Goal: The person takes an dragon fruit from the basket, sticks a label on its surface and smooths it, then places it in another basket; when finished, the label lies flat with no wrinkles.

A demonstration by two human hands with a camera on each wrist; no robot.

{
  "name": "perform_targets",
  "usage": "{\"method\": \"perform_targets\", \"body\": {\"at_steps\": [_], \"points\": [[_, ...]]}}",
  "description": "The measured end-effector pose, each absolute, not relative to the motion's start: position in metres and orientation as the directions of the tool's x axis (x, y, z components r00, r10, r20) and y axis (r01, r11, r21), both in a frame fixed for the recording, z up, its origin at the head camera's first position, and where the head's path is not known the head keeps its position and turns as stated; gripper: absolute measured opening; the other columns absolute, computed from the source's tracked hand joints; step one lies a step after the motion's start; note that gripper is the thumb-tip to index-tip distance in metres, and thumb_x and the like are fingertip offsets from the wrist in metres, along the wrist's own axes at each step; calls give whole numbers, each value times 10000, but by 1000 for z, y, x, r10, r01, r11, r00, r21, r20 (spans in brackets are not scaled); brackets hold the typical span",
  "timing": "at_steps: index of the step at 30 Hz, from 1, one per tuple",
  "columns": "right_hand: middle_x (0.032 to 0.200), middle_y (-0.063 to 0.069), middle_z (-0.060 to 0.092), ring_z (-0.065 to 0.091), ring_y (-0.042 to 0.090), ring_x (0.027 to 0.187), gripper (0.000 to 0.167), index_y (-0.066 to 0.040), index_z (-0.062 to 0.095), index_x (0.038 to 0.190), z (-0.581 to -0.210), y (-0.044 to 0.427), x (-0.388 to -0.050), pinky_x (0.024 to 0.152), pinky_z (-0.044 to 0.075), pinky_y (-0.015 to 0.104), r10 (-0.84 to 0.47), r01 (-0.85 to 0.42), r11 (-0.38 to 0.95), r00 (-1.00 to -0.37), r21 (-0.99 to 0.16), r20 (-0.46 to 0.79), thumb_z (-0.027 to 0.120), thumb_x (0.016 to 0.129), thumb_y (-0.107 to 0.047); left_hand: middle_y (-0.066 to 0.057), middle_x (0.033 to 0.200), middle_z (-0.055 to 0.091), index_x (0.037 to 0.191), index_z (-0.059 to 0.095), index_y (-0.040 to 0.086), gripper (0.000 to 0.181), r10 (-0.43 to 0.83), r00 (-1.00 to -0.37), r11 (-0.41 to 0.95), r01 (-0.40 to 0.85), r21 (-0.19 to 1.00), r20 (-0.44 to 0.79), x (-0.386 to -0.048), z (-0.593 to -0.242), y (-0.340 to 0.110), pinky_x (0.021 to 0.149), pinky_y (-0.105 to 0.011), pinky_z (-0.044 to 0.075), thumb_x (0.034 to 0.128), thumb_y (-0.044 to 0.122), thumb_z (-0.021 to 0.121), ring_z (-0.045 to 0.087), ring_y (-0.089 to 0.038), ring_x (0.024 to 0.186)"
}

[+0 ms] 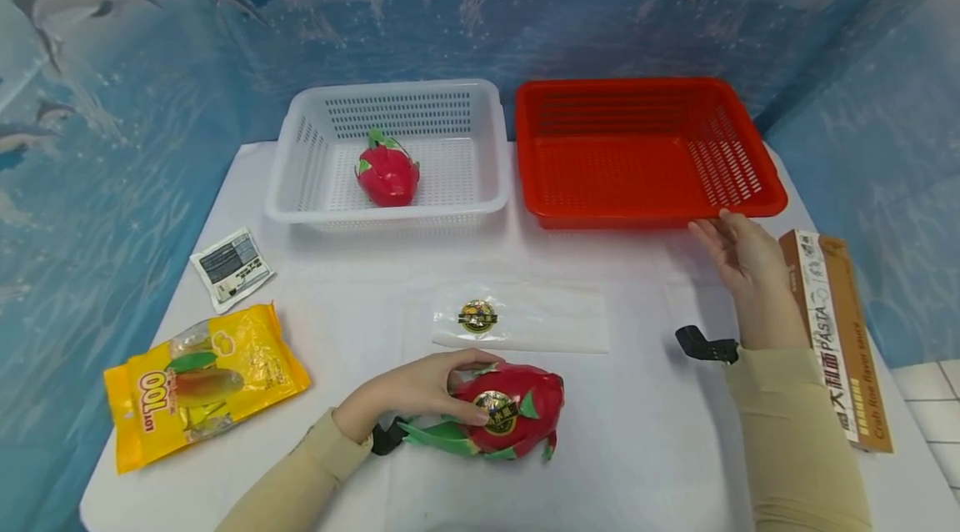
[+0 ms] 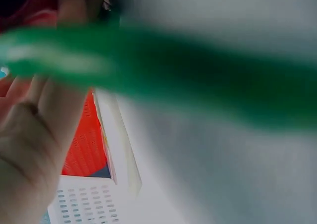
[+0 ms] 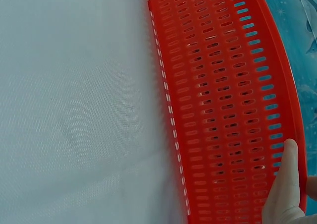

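Observation:
Near the front of the table my left hand (image 1: 427,388) grips a red dragon fruit (image 1: 536,399) with green leaf tips and a round dark-and-gold sticker. Its thumb lies by the sticker and its other fingers reach over the far side. A blurred green leaf (image 2: 163,70) crosses the left wrist view and hides much of that grip. At the front right corner of the red basket (image 1: 611,223), my right hand (image 1: 746,257) pinches the rim. In the right wrist view, fingers (image 3: 285,184) lie along the slotted outer wall, while another digit shows past the rim.
Left of the red basket stands a white basket (image 1: 390,217) holding another dragon fruit (image 1: 390,178). A flat white wrapper (image 1: 547,319) with a sticker lies mid-table. At left are a small sachet (image 1: 232,269) and a yellow snack bag (image 1: 206,386); at right, a pasta box (image 1: 840,340).

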State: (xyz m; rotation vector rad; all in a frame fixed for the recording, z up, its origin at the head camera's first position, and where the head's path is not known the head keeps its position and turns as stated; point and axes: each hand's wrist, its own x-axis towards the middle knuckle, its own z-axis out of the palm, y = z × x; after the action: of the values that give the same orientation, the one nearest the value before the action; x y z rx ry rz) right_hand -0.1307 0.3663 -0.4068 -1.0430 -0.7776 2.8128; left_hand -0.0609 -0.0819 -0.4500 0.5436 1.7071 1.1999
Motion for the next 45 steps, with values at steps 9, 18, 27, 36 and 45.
{"method": "perform_targets", "body": {"at_steps": [9,18,27,36,45], "points": [[1035,59,685,716,212,1019,421,-220,576,1243,-405,367,-131,855,575,371,217,133,-864,-771,-485,-598,725,871,-92,-123,1442,468,1487,378,111,682,858,-405,238,-232,943,-316,-69,-441,-77,891,-333,568,895,171,713,676,-170,1067],[1026,69,672,711,198,993,437,-203,558,1249,-406,369,-130,838,580,343,223,120,-863,-782,-492,-582,723,871,-57,-133,1427,467,1503,351,116,1032,754,-628,91,-192,977,-194,-109,-389,-47,971,-390,516,727,673,743,545,-256,1199],[960,87,674,721,202,893,359,-158,549,1190,-409,369,-131,818,582,317,224,128,-848,-794,-515,-566,705,886,-45,-27,1447,506,1505,362,159,647,451,-878,-29,-193,981,-160,-168,-336,16,1007,-446,491,935,327,617,569,-212,1220],[1010,68,670,708,174,928,529,-201,406,1323,-410,365,-129,831,575,292,225,122,-819,-830,-561,-510,698,898,-83,40,1404,505,1510,339,207,794,280,-946,-100,-196,975,-162,-231,-321,78,873,-290,556,863,453,730,590,-99,1094],[1007,52,661,714,164,903,504,-182,417,1299,-411,366,-125,822,576,277,268,105,-798,-821,-593,-505,710,894,-118,-35,1380,529,1493,344,145,825,157,-961,-104,-245,964,-228,-273,-347,115,946,-312,534,849,476,739,613,-150,1115]]}}
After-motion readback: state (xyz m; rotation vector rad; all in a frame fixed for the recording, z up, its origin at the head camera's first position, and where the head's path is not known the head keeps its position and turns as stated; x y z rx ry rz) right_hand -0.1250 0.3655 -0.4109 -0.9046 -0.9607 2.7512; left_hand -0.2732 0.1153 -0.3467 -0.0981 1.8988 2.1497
